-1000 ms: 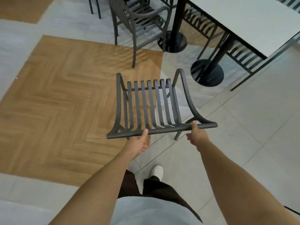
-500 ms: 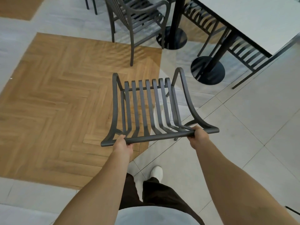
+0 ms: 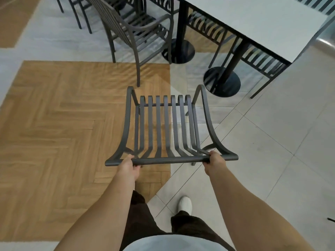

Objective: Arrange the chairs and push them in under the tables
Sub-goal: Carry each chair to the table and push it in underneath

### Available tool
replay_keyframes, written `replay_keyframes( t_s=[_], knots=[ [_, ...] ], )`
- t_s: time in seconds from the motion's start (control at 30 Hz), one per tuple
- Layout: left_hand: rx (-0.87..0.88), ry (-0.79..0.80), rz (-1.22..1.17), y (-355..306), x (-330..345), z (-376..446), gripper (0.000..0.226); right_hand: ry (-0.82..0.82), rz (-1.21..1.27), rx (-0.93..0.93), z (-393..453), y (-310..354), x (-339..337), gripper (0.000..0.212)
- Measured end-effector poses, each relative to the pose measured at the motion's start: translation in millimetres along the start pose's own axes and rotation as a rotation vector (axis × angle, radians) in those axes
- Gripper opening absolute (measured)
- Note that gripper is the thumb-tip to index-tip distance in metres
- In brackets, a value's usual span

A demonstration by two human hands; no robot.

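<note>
Both hands are gripping the top rail of a dark slatted chair point(image 3: 164, 131) in the middle of the frame. The left hand point(image 3: 129, 166) is wrapping around the rail near its left end, and the right hand point(image 3: 213, 160) is clamping it near the right end, so the two are sitting well apart on the same bar. The chair's back slats are running away from the viewer toward the top of the frame, and its curved arms are rising at either side. It is standing partly over the herringbone wood floor point(image 3: 54, 124) on the left and partly over the pale tiles point(image 3: 272, 151) on the right.

In the upper right, a pale surface point(image 3: 262, 24) is standing on dark posts with round bases point(image 3: 222, 81), with slatted chairs tucked under it. Another armchair point(image 3: 134, 29) is standing in the upper centre, apart from the held one. A white shoe point(image 3: 184, 204) is showing at the lower centre.
</note>
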State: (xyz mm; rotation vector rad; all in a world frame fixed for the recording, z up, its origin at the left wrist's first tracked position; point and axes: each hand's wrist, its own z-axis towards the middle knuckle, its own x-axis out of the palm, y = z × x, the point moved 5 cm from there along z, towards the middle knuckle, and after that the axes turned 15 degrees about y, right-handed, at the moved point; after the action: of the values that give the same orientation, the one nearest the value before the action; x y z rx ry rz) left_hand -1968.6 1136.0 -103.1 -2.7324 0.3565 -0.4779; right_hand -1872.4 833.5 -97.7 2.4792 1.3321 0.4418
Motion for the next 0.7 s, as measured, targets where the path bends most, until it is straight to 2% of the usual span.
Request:
replay_keyframes(
  t_s=[0.13, 0.33, 0.47, 0.6, 0.7],
  knots=[
    [-0.024, 0.033, 0.074, -47.6, 12.5, 22.0, 0.044, -0.032, 0.082, -0.019, -8.0, -19.2, 36.1, 0.027],
    [-0.070, 0.086, 0.232, -132.2, 30.7, 62.7, 0.043, -0.080, 0.223, -0.038, -11.4, -56.7, 98.6, 0.047],
    [-0.075, 0.102, 0.315, -179.6, 46.2, 91.6, 0.043, -0.082, 0.340, -0.033, -12.1, -76.2, 138.8, 0.037],
    [-0.097, 0.120, 0.356, -211.0, 68.9, 117.3, 0.044, -0.119, 0.395, -0.031, -6.8, -80.8, 170.7, 0.047],
    [-0.097, 0.145, 0.399, -228.1, 92.2, 134.1, 0.045, -0.145, 0.385, 0.001, 0.5, -74.5, 190.7, 0.042]
  ],
)
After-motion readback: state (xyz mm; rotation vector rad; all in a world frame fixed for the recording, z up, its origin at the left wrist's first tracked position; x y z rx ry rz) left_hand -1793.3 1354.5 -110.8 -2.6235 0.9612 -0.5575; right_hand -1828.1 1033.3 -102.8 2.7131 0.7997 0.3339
